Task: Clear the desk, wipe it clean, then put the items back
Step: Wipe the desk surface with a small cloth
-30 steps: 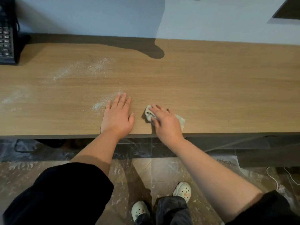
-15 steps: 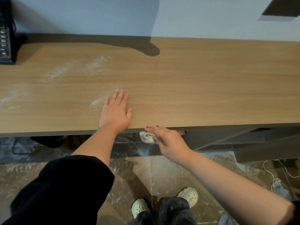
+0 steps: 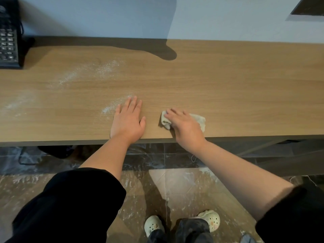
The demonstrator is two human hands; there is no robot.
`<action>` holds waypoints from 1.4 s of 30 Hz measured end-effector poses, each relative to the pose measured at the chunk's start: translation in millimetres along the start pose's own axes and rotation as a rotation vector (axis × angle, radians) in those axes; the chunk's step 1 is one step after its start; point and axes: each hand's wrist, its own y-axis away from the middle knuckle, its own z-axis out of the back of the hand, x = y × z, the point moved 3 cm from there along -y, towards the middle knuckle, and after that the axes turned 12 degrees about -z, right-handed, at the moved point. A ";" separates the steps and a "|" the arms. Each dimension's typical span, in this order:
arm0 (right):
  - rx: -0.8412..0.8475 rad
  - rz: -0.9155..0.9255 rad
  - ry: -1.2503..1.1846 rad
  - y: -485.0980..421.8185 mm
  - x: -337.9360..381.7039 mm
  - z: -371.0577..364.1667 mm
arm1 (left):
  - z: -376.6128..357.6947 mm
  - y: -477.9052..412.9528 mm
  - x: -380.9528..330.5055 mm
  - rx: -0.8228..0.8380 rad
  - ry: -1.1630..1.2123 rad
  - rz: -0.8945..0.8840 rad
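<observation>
Worktop [image 3: 228, 88] wiping step: right hand [image 3: 185, 127] grips cloth [image 3: 200, 120], left hand [image 3: 128, 123] lies flat and spread; next sweep should take the powder [image 3: 109, 108] left of centre.

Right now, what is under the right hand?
A crumpled pale cloth, which the right hand holds on the desk. Both ends of the cloth show beside the hand; its middle and the desk beneath are covered.

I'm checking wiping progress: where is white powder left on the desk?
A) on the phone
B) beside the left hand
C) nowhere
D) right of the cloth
B: powder streaks the desk beside the left hand and further left; none shows right of the cloth.
</observation>
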 end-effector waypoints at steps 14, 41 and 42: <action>0.027 0.846 0.387 62.3 19.7 -25.1 | 1.0 1.0 -0.4 -0.006 0.022 0.000; 0.019 -0.356 0.168 -33.2 -33.0 16.0 | 1.2 1.8 -0.4 -0.009 0.020 -0.004; 0.015 -0.327 0.169 -27.3 -27.5 12.8 | 1.3 1.8 -0.5 -0.010 0.021 -0.005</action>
